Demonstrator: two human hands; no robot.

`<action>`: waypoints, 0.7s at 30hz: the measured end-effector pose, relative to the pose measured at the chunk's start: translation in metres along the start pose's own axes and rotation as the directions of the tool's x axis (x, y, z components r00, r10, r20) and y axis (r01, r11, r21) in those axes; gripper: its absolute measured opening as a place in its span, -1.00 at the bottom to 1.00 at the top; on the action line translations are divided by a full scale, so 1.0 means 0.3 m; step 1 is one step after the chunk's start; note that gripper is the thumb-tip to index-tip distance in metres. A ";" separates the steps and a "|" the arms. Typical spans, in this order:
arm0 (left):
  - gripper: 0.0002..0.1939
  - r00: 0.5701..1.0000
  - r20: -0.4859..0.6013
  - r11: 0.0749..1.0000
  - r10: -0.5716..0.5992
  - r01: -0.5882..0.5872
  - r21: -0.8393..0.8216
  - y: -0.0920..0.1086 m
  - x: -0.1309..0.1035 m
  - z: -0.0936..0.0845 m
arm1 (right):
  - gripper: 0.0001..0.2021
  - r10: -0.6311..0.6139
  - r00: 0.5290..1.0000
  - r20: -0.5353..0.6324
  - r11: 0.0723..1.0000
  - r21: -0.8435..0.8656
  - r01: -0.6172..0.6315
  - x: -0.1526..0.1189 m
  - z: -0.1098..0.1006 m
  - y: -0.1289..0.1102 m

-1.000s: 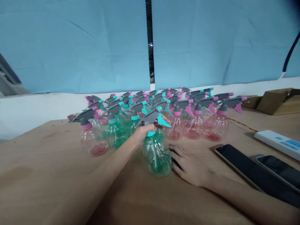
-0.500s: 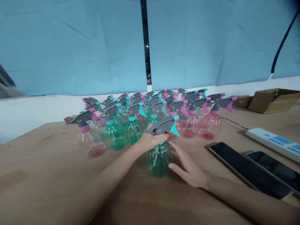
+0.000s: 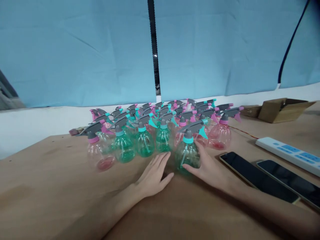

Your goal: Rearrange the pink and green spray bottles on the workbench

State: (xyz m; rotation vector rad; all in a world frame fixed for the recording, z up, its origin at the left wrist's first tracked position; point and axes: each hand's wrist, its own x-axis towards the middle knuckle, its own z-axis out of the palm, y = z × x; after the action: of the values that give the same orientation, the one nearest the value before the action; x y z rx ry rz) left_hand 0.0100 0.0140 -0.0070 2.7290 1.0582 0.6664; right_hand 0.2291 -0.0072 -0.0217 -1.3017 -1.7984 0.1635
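A clear green spray bottle (image 3: 188, 156) with a teal collar and grey trigger head stands upright in front of the others. My right hand (image 3: 208, 168) is wrapped round its right side, thumb across the front and fingers behind. To the left of that bottle, my left hand (image 3: 155, 175) is held low over the table with its fingers stretched out and thumb apart, holding nothing. Behind both hands stand several more spray bottles in rows, among them a green spray bottle (image 3: 163, 138) and a pink spray bottle (image 3: 100, 155) at the front left.
Two dark phones, a nearer-left phone (image 3: 257, 176) and another phone (image 3: 290, 180), lie on the wooden table (image 3: 50, 186) at right. Beyond them are a white power strip (image 3: 290, 155) and an open cardboard box (image 3: 280, 111). A blue curtain (image 3: 100, 50) hangs behind.
My left hand has let go of the green bottle's neck and moved down, lying outstretched. The bottle has moved right and back in my right hand. The view has shifted slightly.
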 end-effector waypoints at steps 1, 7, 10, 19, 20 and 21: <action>-0.43 0.999 0.054 0.999 -0.006 0.003 0.049 -0.007 -0.012 -0.004 | -0.16 0.021 1.000 0.004 0.999 -0.043 -0.020 0.009 -0.011 0.009; -0.49 0.982 0.182 0.990 -0.045 0.019 0.141 -0.015 -0.017 -0.009 | -0.16 0.142 0.990 0.007 0.950 -0.283 -0.134 0.066 -0.036 0.022; -0.51 0.981 0.193 0.987 -0.028 -0.004 0.160 -0.017 -0.017 -0.003 | -0.18 0.189 0.982 0.016 0.903 -0.395 -0.167 0.093 -0.032 0.013; -0.57 0.985 0.175 0.989 0.002 -0.028 0.144 -0.025 -0.016 0.005 | -0.20 0.302 0.950 0.081 0.758 -0.624 -0.188 0.168 -0.024 -0.042; -0.57 0.985 0.174 0.990 0.003 -0.028 0.141 -0.025 -0.016 0.005 | -0.20 0.305 0.949 0.082 0.748 -0.638 -0.185 0.175 -0.022 -0.045; -0.57 0.985 0.172 0.990 0.002 -0.026 0.140 -0.024 -0.015 0.005 | -0.20 0.308 0.948 0.082 0.739 -0.648 -0.183 0.181 -0.019 -0.048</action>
State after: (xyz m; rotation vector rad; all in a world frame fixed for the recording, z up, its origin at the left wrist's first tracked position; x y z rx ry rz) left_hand 0.0032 0.0164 -0.0121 2.8538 1.0849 0.3612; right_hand 0.2199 0.0288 0.0207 -2.0740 -1.9048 -0.2165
